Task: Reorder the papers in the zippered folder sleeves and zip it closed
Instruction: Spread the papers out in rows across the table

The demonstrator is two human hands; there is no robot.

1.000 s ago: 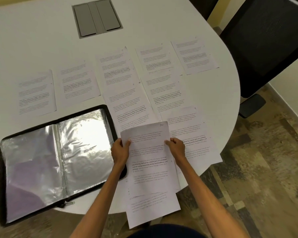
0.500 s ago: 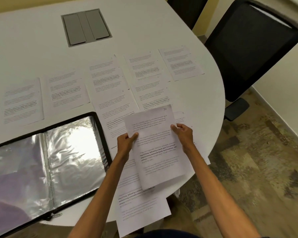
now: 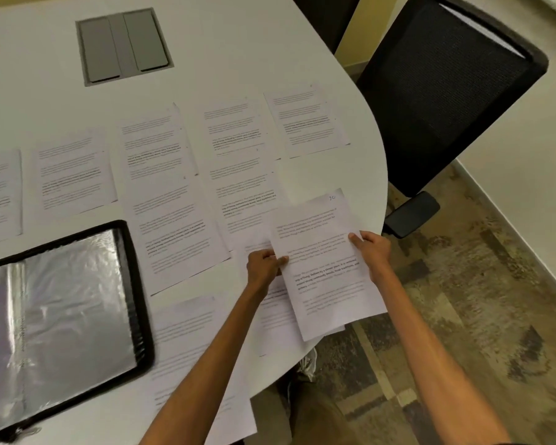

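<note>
I hold a printed sheet (image 3: 325,268) with both hands above the table's right edge; a handwritten number sits in its top right corner. My left hand (image 3: 264,263) pinches its left edge and my right hand (image 3: 371,248) grips its right edge. The black zippered folder (image 3: 132,284) lies open at the lower left, its shiny clear sleeves (image 3: 71,309) empty as far as I can see. Several printed sheets (image 3: 156,146) lie spread in rows on the white table (image 3: 238,43). Another sheet (image 3: 187,348) lies near the front edge under my left forearm.
A grey cable hatch (image 3: 122,43) is set into the table at the back. A black mesh office chair (image 3: 443,91) stands just beyond the table's curved right edge. Patterned floor shows at the right.
Both hands have carried the held sheet to the right, from beside the folder toward the table's right edge. The view has swung right, so the folder sits farther left.
</note>
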